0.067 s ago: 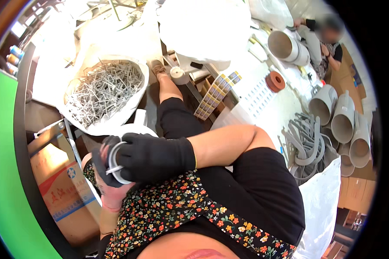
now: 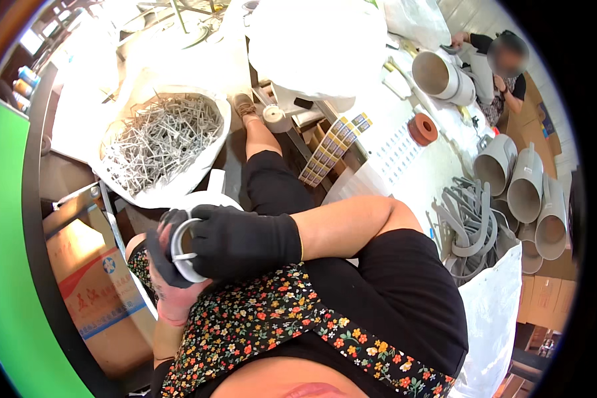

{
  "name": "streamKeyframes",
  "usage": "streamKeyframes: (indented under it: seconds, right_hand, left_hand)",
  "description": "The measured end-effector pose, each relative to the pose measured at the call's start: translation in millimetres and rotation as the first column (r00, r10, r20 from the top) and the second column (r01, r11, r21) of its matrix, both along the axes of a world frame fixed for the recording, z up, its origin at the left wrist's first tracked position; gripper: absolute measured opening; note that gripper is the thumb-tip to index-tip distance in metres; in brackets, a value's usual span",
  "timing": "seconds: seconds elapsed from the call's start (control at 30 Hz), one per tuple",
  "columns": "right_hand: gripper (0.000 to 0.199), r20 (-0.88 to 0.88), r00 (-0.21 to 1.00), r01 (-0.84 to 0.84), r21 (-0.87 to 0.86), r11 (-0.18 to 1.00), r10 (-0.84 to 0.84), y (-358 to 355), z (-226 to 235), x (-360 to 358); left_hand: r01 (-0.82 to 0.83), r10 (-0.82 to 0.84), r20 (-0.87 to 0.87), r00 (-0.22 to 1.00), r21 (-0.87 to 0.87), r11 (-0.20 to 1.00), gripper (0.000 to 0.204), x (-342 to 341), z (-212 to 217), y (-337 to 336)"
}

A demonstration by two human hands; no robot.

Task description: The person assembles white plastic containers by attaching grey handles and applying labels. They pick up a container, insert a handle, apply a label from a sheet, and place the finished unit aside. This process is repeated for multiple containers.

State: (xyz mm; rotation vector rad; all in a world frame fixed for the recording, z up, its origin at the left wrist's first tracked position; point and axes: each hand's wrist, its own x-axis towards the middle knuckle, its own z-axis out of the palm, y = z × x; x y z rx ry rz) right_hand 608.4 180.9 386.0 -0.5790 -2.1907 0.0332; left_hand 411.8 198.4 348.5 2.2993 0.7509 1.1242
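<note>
Both hands on a white tubular part (image 2: 189, 270), looks like the handling bit
Left hand (image 2: 169, 262) and right hand (image 2: 245, 244) curled round it, part between them; next move probably wants a steady grip. Red-and-blue printed carton (image 2: 103, 298) left of them, yellow labels (image 2: 328, 152) beyond the right, unreadable.

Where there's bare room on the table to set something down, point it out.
The white table shows a bare patch below the brown roll, between the blue-dotted sheet and the grey handles. It is crowded to the right, where handles and big tubes bunch together.
</note>
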Motion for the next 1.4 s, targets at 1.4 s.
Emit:
streamKeyframes:
  seconds: [1.4]
  right_hand:
    - [0.046, 0.605, 0.124, 0.975, 0.071, 0.209, -0.786, 263.5, -28.5, 318.3]
  left_hand:
    - [0.169, -0.153, 0.073, 0.986, -0.439, 0.882, 0.086, 23.2, -59.2, 81.9]
